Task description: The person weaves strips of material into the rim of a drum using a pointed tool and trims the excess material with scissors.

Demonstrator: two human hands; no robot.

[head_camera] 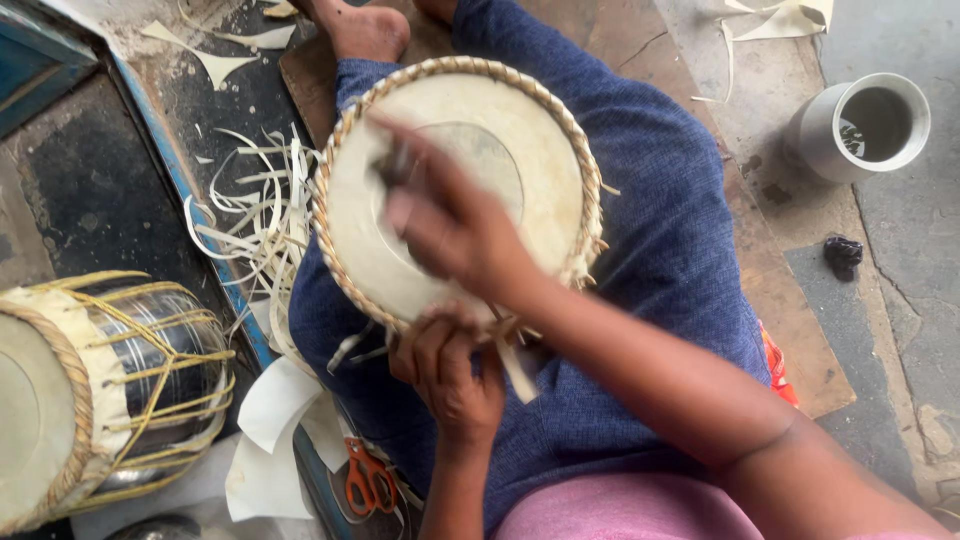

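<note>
A round drum head [540, 150] with a pale skin and a braided straw-coloured rim [330, 240] rests on my lap, over blue cloth. My right hand [450, 225] lies over the skin, blurred by motion, its fingers pinched on a small dark piece [397, 165] near the skin's left side. My left hand [448, 372] grips the drum's near rim from below, fingers curled around the braid and loose strips there.
A metal drum [120, 385] with yellow lacing lies at the left. Pale cut strips [260, 215] and white scraps [268, 430] litter the floor, with orange-handled scissors [368, 478] close by. A grey cup [865, 125] and a black lump [843, 255] sit at the right. A bare foot [365, 30] shows at the top.
</note>
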